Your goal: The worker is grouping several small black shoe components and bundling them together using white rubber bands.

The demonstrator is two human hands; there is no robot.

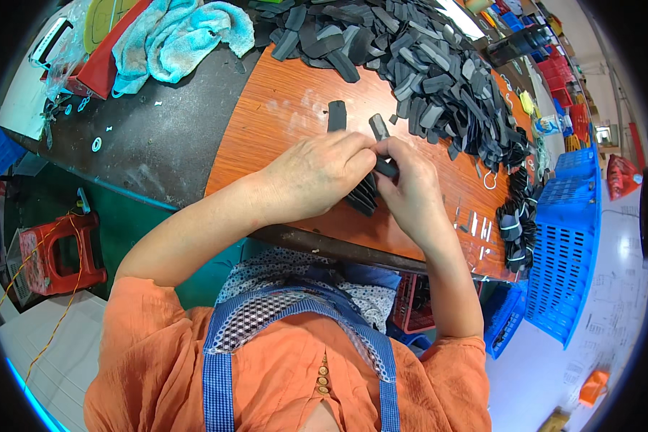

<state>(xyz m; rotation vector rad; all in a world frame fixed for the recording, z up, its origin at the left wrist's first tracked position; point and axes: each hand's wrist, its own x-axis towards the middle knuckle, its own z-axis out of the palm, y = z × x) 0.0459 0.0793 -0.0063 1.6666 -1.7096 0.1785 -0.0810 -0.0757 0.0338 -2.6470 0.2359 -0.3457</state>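
My left hand [320, 173] is closed, its fingertips meeting those of my right hand above the wooden board. A row of black strips [363, 196] stands on edge just under and beside it; its palm side is hidden. My right hand [412, 180] pinches a short black strip [386, 168] between thumb and fingers. A greyish strip [379, 127] juts out past the right fingertips, and I cannot tell whether it is held or lies on the board. Another dark strip [337, 115] lies just beyond the left knuckles.
A large heap of loose black strips [439, 79] covers the board's far and right side. Bundled strips [513, 230] sit at the right edge, near small white pieces [482, 229]. A light-blue towel [183, 43] lies far left. Blue crates [565, 245] stand right; a red stool [65, 248] stands left.
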